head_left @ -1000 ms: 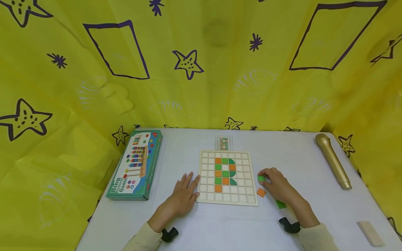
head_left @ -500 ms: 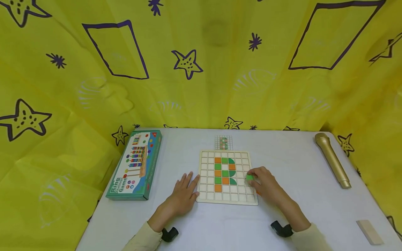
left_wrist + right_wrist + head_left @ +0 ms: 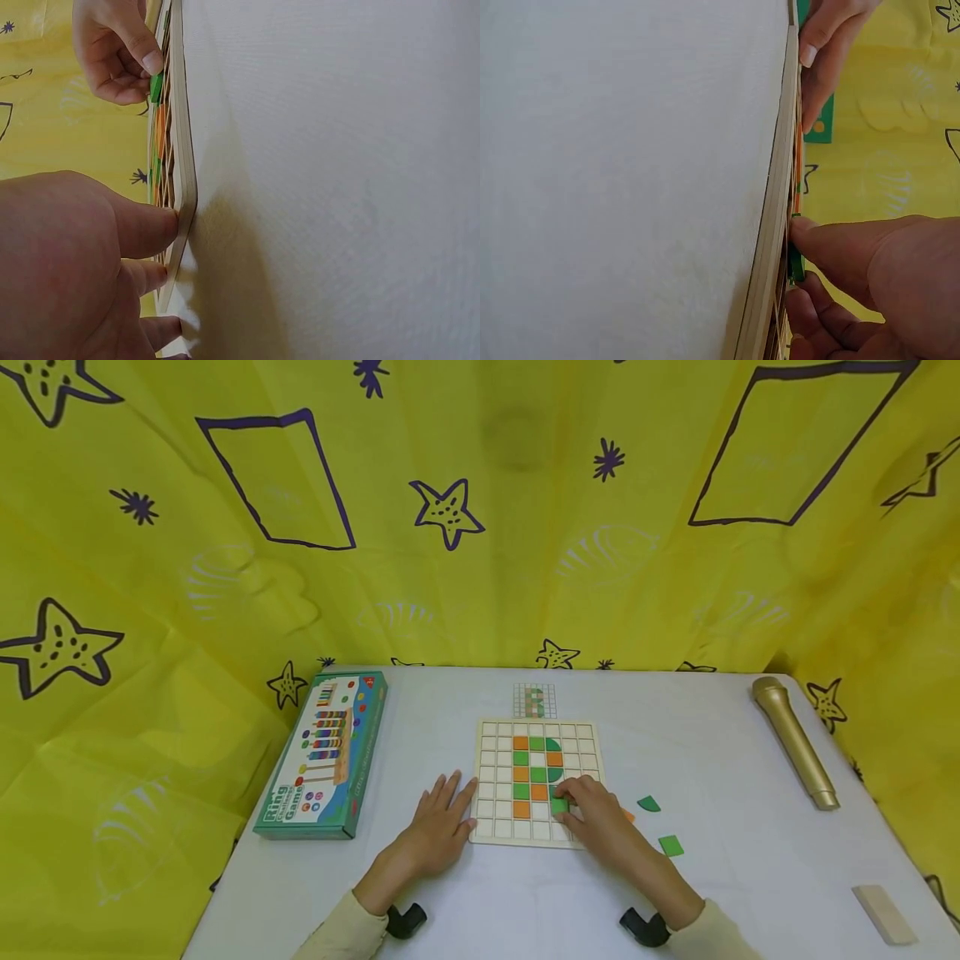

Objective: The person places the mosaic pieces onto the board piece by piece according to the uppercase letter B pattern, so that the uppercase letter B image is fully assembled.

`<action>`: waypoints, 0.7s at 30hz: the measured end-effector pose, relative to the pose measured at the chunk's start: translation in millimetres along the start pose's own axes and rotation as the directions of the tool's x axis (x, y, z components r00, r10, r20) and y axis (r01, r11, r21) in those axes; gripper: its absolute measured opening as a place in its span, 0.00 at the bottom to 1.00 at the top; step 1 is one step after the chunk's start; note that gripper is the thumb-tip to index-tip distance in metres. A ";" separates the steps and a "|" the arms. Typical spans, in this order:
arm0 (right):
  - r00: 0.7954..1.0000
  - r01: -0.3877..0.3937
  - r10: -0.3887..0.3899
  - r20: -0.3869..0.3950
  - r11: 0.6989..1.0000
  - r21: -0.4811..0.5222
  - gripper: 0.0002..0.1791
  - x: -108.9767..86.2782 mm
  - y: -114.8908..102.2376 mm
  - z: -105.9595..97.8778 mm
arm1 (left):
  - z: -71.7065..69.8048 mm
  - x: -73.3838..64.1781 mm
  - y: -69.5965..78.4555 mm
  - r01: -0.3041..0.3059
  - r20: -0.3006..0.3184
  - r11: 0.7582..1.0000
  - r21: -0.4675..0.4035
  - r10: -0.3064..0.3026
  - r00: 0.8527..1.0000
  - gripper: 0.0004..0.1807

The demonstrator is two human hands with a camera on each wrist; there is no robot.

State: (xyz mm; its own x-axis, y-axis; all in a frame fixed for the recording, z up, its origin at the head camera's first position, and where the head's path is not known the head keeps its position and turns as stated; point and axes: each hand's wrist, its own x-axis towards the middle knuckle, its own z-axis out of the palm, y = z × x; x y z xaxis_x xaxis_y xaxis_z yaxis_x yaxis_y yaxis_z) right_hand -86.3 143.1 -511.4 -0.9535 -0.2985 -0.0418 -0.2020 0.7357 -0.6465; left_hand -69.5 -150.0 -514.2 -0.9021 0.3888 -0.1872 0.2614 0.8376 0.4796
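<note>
A wooden grid board (image 3: 543,844) lies on the white table, with orange, light green and dark green tiles set in several of its squares. My right hand (image 3: 600,820) is over the right half of the board. Its thumb and fingers pinch a green square tile (image 3: 559,806), just below a quarter-circle piece in the pattern. The right wrist view shows this green tile (image 3: 796,259) edge-on, close over the grid. With fingers spread, my left hand (image 3: 438,828) rests at the board's left edge; in the left wrist view its thumb (image 3: 154,229) touches the rim.
Right of the board lie a dark green quarter-circle tile (image 3: 648,804), a green square tile (image 3: 671,845) and a partly hidden orange tile (image 3: 629,816). A pattern card (image 3: 535,693) sits behind the board. Farther out are a game box (image 3: 322,760), a gold microphone (image 3: 795,743) and a pale block (image 3: 883,916).
My right hand has carried the green square tile leftward from beside the board to over its grid, uncovering the loose tiles on the right. The left hand has stayed still.
</note>
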 end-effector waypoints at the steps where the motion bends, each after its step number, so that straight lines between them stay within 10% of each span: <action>1: 1.000 0.001 -0.001 -0.001 1.000 -0.004 0.14 -0.2 -0.3 0.6 | 0.3 0.4 -0.4 0.000 0.001 1.000 0.000 0.000 1.000 0.34; 21: 0.996 0.083 -0.084 -0.010 0.995 -0.058 0.08 -9.3 -1.4 -4.5 | -1.6 0.2 1.7 -0.012 -0.009 1.000 -0.016 0.012 1.000 0.34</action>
State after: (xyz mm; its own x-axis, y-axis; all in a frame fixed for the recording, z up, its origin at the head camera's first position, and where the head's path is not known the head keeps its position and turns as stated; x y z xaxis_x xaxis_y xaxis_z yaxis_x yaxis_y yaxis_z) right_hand -78.2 147.6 -506.7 -0.9355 -0.3528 0.0200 -0.2928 0.7423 -0.6027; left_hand -69.8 -149.1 -512.1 -0.9019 0.3955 -0.1736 0.2670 0.8265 0.4956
